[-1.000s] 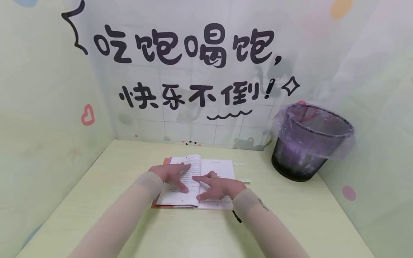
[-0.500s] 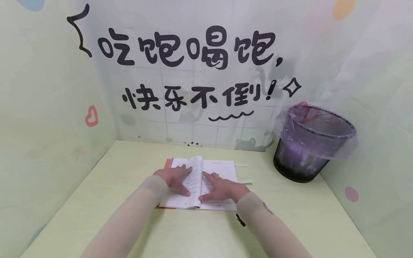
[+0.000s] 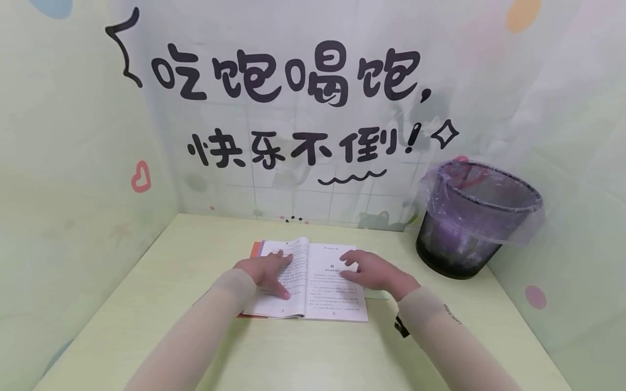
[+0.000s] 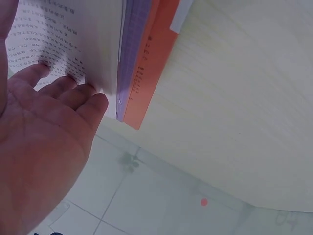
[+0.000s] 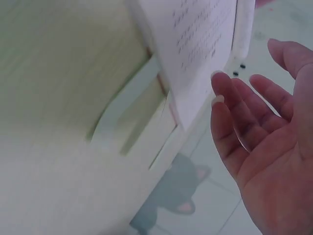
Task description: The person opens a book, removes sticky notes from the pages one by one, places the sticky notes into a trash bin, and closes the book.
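An open book (image 3: pixel 335 293) with printed text lies on the table, its orange and purple cover edge (image 4: pixel 146 73) showing at the left side. My left hand (image 3: pixel 264 271) rests on the left page with its fingers spread; in the left wrist view its fingertips touch the paper. Over the right page, near its outer edge, hovers my right hand (image 3: pixel 374 271), fingers loosely bent with nothing between them. In the right wrist view the right palm (image 5: pixel 274 161) faces the page edge, apart from it. Pale green strips (image 5: pixel 124 98) stick out from the book's right side.
A dark mesh bin (image 3: pixel 455 239) with a purple plastic liner stands at the table's back right. Printed cloth walls enclose the pale wooden table (image 3: pixel 293 353) at the back and both sides.
My right hand has lifted from the right page near the spine and moved right toward the page's outer edge, uncovering printed text. The left hand stays on the left page.
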`<state>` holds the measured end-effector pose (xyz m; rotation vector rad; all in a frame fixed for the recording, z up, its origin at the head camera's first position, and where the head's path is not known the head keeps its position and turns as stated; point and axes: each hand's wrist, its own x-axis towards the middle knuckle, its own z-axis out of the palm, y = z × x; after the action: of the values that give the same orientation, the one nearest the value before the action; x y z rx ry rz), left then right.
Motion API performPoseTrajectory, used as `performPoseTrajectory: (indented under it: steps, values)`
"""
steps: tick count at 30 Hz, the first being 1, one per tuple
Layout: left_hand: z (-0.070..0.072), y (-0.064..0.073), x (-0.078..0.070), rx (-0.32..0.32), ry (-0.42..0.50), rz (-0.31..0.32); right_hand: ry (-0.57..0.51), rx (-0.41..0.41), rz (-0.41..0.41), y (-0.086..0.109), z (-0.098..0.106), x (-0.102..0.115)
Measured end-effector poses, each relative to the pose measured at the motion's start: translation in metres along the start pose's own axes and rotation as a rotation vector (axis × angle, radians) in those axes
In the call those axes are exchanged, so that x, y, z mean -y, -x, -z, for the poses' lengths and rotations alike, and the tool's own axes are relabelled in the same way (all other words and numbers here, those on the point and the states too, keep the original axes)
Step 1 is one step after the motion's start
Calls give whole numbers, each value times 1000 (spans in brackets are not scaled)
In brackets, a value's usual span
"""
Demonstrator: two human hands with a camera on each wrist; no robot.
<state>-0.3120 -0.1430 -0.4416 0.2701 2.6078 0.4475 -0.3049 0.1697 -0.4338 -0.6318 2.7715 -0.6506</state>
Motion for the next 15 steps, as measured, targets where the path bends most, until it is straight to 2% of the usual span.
performPoseTrajectory:
  steps: [7, 15]
  values:
    - [-1, 4, -1, -11, -36, -10, 67, -86, 1, 11, 22, -26]
    - [-2, 1, 1, -13, -57, 0, 82, -119, -17, 18, 27, -49]
